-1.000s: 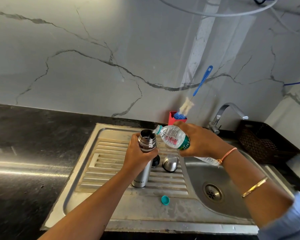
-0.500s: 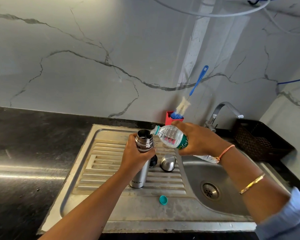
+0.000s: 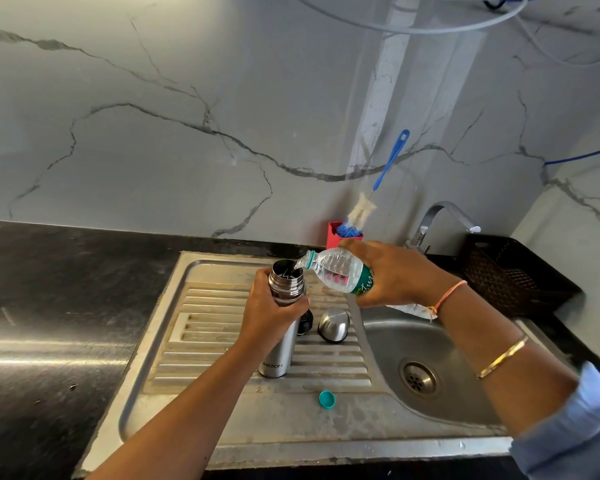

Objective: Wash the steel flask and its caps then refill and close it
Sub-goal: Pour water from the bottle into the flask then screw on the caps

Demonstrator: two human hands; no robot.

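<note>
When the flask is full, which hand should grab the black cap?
Right, probably. The left hand grips the flask; the black cap lies beside it, below the right hand, which need only put down the bottle.

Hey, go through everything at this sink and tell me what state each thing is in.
Steel flask: upright, uncapped, gripped by left hand.
Water bottle: uncapped, tipped over the flask's mouth, held by right hand.
Steel cap: off, on drainboard.
Black inner cap: off, behind flask.
Teal bottle cap: off, on drainboard.
Tap: no water visible.

Drainboard [image 3: 205, 306] holds flask [image 3: 281, 351], steel cap [image 3: 333, 323], black cap [image 3: 305, 322], teal lid [image 3: 327, 399].
</note>
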